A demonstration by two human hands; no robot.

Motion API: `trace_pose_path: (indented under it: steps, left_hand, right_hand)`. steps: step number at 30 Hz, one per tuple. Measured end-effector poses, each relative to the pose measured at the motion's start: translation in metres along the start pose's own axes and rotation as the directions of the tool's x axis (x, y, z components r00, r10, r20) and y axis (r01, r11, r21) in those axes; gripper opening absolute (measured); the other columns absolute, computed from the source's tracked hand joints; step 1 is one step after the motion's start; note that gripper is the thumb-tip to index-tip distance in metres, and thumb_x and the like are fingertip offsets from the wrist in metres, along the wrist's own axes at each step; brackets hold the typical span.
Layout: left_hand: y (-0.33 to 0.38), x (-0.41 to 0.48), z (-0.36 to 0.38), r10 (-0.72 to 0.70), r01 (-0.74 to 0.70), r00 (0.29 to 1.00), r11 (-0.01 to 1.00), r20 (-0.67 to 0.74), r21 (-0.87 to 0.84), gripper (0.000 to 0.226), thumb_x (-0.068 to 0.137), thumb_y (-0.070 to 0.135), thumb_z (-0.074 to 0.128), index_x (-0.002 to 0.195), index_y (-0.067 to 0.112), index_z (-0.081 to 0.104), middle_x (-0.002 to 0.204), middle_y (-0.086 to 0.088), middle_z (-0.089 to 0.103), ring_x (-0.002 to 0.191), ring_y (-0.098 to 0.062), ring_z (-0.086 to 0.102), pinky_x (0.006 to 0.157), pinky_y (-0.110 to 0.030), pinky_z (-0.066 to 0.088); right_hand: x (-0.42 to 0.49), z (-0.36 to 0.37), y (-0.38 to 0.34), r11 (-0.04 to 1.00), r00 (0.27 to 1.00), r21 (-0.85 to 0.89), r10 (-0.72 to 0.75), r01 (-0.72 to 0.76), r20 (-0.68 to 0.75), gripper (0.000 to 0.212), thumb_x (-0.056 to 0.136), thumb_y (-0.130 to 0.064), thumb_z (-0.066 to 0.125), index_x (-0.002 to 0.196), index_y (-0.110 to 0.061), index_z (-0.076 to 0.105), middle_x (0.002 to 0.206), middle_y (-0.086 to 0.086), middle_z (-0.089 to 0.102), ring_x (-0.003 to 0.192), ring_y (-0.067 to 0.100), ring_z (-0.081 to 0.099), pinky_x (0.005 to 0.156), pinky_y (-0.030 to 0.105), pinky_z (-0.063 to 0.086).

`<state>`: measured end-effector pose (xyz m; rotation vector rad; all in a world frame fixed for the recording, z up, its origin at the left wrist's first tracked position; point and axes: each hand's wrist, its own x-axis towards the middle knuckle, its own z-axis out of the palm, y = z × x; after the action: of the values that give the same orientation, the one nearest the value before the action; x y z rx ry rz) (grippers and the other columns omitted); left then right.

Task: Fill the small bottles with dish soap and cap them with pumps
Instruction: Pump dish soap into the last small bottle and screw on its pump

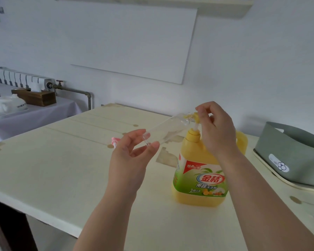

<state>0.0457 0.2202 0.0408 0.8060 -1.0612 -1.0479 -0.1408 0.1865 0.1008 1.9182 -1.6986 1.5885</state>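
The left hand (134,153) grips the base of the small bottle (167,131), tilted with its neck up at the jug pump (196,117). The right hand (216,127) pinches that pump atop the dish soap jug (199,176). A pink pump (115,141) lies on the counter (62,160) behind.

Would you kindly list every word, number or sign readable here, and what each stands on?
"金桔": red letters on the label of the jug.
"果蔬洗洁精": just beneath, same label.
"3": lower left of the label; the characters after it are too small.
Red banner on the label: blurred.
Sticker on the basket: a clover-like mark, no readable words.
Teapot: dark print, too small.
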Motion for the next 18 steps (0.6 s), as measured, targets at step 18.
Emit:
trace_pose_path:
  steps: [18]
  left_hand:
    - [0.006, -0.003, -0.007, -0.008, 0.007, 1.0, 0.998, 0.019, 0.068, 0.03, 0.077, 0.015, 0.076, 0.099, 0.029, 0.062, 0.106, 0.013, 0.07, 0.086, -0.009, 0.07, 0.07, -0.015, 0.046]
  right_hand:
    - [-0.014, 0.009, -0.002, 0.99, 0.989, -0.125, -0.075, 0.06, -0.126, 0.021, 0.099, -0.026, 0.047, 0.083, -0.017, 0.057, 0.075, -0.008, 0.056, 0.066, 0.014, 0.052, 0.062, 0.028, 0.036]
